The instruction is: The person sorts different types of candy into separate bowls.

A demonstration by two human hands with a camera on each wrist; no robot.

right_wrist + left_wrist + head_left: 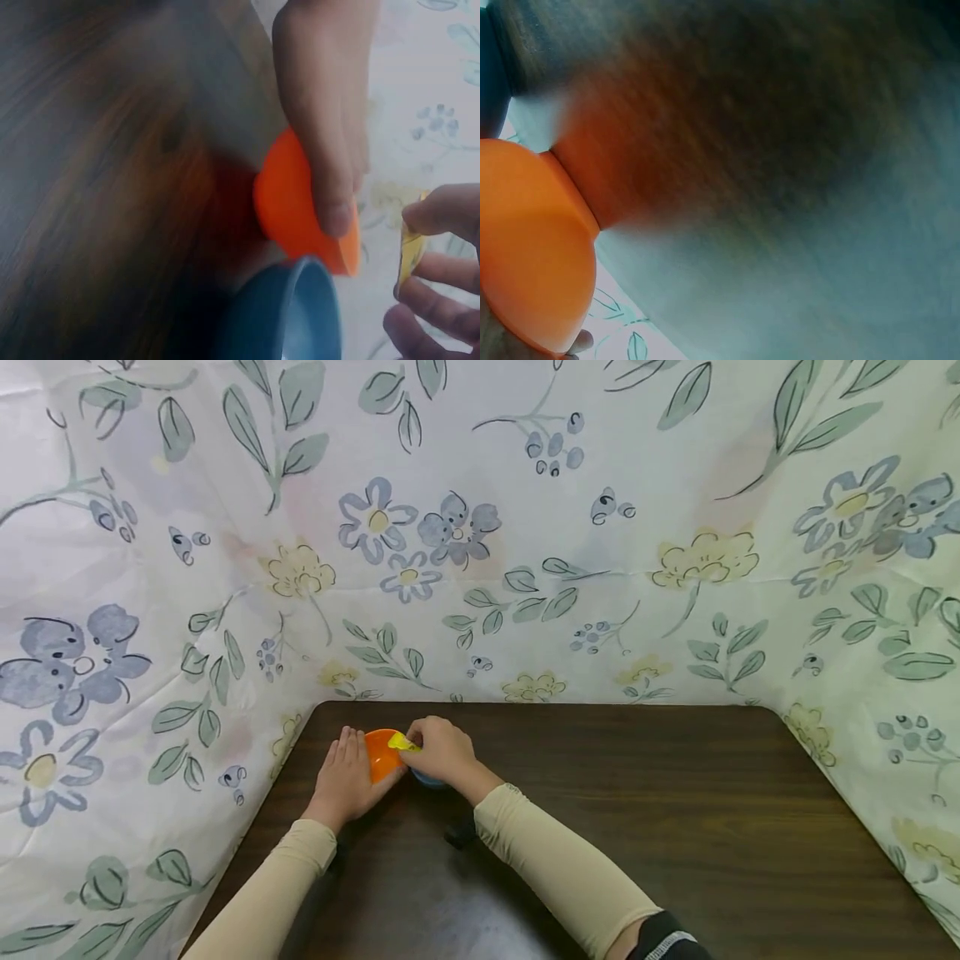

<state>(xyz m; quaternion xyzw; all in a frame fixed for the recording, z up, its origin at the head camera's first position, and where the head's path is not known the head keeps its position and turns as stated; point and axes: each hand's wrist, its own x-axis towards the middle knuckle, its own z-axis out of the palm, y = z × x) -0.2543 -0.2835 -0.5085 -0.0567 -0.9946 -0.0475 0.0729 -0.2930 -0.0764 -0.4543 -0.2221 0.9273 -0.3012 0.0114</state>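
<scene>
- The right hand (442, 752) pinches a small yellow piece (403, 742) with thumb and fingers; what kind of piece it is, I cannot tell.
- The left hand (348, 781) holds the orange bowl (382, 758) from its left side, its fingers rather straight and its thumb along the near side.
- In the head view, the yellow piece appears at the right rim of the orange bowl; the right wrist view shows it apart from this bowl.
- The blue bowl (429, 780) is just to the right, partly under the right hand; whether both bowls touch, I cannot tell.
- As I judge, the work is in the middle: the piece is lifted, but its setting down is not yet done. The blue bowl's inside is mostly hidden, so I cannot say what remains there.
- The bowls stand at the far left of the surface (660, 785), near its far edge; the left edge is also near the left hand.
- Wide open room is on the right; between the two hands the room is narrow.
</scene>
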